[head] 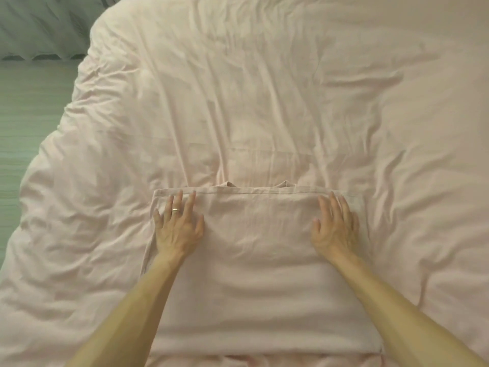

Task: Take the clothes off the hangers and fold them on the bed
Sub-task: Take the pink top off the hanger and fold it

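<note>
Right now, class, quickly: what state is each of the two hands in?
Left hand: open, fingers straight, pressing flat on the folded garment.
Right hand: open, also flat on the garment.

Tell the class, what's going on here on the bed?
A person is folding a pale pink cloth garment on a bed covered by a wrinkled pale pink duvet. The garment lies as a flat rectangle. The left hand, wearing a gold ring, and the right hand press flat on it near its far hemmed edge, fingers straight.
</note>
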Motion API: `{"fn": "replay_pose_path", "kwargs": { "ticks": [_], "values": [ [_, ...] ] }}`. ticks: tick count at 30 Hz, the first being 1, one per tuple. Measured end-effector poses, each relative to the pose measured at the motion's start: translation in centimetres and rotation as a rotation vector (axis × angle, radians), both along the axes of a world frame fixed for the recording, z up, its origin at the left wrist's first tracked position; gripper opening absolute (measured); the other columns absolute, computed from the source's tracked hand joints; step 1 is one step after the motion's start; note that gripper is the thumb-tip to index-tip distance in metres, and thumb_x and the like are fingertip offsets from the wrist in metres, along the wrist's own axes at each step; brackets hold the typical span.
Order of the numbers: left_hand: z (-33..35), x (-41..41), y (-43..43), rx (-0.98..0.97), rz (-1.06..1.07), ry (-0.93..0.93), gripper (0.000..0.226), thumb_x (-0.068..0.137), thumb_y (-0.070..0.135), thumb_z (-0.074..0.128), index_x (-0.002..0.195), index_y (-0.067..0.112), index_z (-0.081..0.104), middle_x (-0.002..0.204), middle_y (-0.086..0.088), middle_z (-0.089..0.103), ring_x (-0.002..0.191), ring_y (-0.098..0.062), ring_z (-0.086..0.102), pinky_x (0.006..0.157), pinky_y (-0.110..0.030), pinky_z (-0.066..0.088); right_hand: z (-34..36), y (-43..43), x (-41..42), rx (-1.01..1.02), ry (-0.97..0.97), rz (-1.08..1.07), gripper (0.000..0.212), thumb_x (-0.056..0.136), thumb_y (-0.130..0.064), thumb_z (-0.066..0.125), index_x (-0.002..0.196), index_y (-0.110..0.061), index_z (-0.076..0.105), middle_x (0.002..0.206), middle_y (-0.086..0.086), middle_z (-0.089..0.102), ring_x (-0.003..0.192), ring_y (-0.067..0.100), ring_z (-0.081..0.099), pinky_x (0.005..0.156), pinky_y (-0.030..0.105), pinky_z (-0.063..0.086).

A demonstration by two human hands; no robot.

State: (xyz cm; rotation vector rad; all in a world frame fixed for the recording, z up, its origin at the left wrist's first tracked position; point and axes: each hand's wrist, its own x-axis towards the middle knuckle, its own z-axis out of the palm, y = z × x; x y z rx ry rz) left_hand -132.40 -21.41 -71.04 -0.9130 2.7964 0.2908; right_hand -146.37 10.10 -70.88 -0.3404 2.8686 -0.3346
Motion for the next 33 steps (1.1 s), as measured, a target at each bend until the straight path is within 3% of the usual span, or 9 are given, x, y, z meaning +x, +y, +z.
{"fn": "replay_pose_path", "kwargs": {
  "ticks": [3, 7, 14, 16, 18, 21, 23, 29, 33],
  "values": [
    [0.8, -3.2, -2.1, -0.042, -0.039, -0.011, 0.058, 0.101, 0.042, 0.042, 0.156, 0.029, 0.029, 0.162, -0.001, 0.029, 0.153, -0.022, 0.013, 0.122, -0.049, 0.003, 0.1, -2.0, -4.5, 0.039, -0.024, 0.007, 0.060, 0.097, -0.018, 0.038, 0.156, -0.021, 0.028, 0.163, -0.001, 0.026, 0.153, 0.021, 0.008, 0.122, 0.048, 0.009],
    [0.7, -5.1, -4.2, -0.069, -0.102, -0.088, 0.035, 0.100, 0.043, 0.045, 0.126, 0.023, 0.059, 0.144, -0.003, 0.050, 0.141, -0.026, 0.036, 0.117, -0.050, 0.013, 0.3, -1.6, -8.1, 0.150, -0.029, 0.059, 0.035, 0.102, -0.027, 0.039, 0.134, -0.021, 0.054, 0.136, 0.005, 0.057, 0.134, 0.030, 0.036, 0.109, 0.044, 0.025],
    [-0.1, -5.2, -5.3, -0.057, 0.066, 0.159, 0.020, 0.101, 0.035, 0.049, 0.100, 0.018, 0.060, 0.104, -0.012, 0.068, 0.108, -0.034, 0.055, 0.099, -0.042, 0.030, -0.6, -0.5, -8.9, 0.045, 0.279, 0.080, 0.025, 0.089, -0.028, 0.048, 0.092, -0.012, 0.066, 0.091, 0.012, 0.062, 0.091, 0.035, 0.054, 0.078, 0.043, 0.039],
    [-0.8, -4.9, -4.9, -0.049, 0.076, 0.185, 0.019, 0.102, 0.031, 0.047, 0.104, 0.017, 0.059, 0.103, -0.014, 0.068, 0.107, -0.035, 0.055, 0.101, -0.043, 0.031, -1.0, -0.5, -8.5, 0.028, 0.285, 0.054, 0.022, 0.093, -0.026, 0.048, 0.098, -0.014, 0.065, 0.095, 0.010, 0.061, 0.094, 0.034, 0.053, 0.081, 0.043, 0.039],
    [-1.7, -4.7, -4.6, -0.060, 0.042, 0.139, 0.027, 0.102, 0.028, 0.045, 0.125, 0.021, 0.057, 0.124, -0.013, 0.064, 0.121, -0.035, 0.050, 0.112, -0.045, 0.026, -1.4, -0.8, -7.9, 0.023, 0.256, -0.004, 0.025, 0.095, -0.025, 0.049, 0.113, -0.015, 0.063, 0.109, 0.012, 0.062, 0.105, 0.035, 0.052, 0.089, 0.046, 0.039],
    [-2.5, -3.8, -2.2, -0.082, -0.032, 0.163, 0.057, 0.099, 0.027, 0.045, 0.155, 0.031, 0.032, 0.163, -0.007, 0.027, 0.150, -0.029, 0.022, 0.122, -0.050, 0.000, -1.6, -1.9, -4.7, -0.052, 0.322, -0.067, 0.045, 0.085, -0.025, 0.052, 0.127, -0.011, 0.059, 0.132, 0.015, 0.057, 0.123, 0.036, 0.049, 0.099, 0.049, 0.039],
    [-2.4, -2.4, 1.8, -0.049, -0.103, 0.223, 0.064, 0.095, 0.031, 0.046, 0.156, 0.032, 0.028, 0.166, -0.004, 0.019, 0.153, -0.027, 0.017, 0.121, -0.050, -0.005, -2.1, -2.7, -0.3, -0.112, 0.356, -0.033, 0.053, 0.085, -0.028, 0.054, 0.135, -0.009, 0.056, 0.143, 0.016, 0.051, 0.133, 0.034, 0.046, 0.105, 0.049, 0.036],
    [-4.8, 7.7, 14.1, 0.145, -0.225, 0.070, 0.064, 0.096, 0.052, 0.035, 0.157, 0.042, 0.020, 0.168, 0.006, 0.007, 0.154, -0.016, 0.007, 0.120, -0.055, 0.009, -4.2, -0.9, 16.7, -0.073, 0.104, 0.183, 0.059, 0.097, -0.041, 0.041, 0.153, -0.021, 0.040, 0.161, 0.008, 0.031, 0.150, 0.023, 0.027, 0.116, 0.054, 0.029],
    [-5.0, 13.1, 14.9, 0.091, -0.202, -0.005, 0.064, 0.096, 0.056, 0.028, 0.157, 0.040, 0.019, 0.168, 0.004, 0.010, 0.154, -0.017, 0.005, 0.121, -0.053, 0.005, -4.8, 7.6, 20.8, 0.055, 0.130, 0.051, 0.056, 0.100, -0.042, 0.040, 0.151, -0.020, 0.044, 0.161, 0.009, 0.032, 0.150, 0.025, 0.028, 0.119, 0.053, 0.025]
  ]
}}
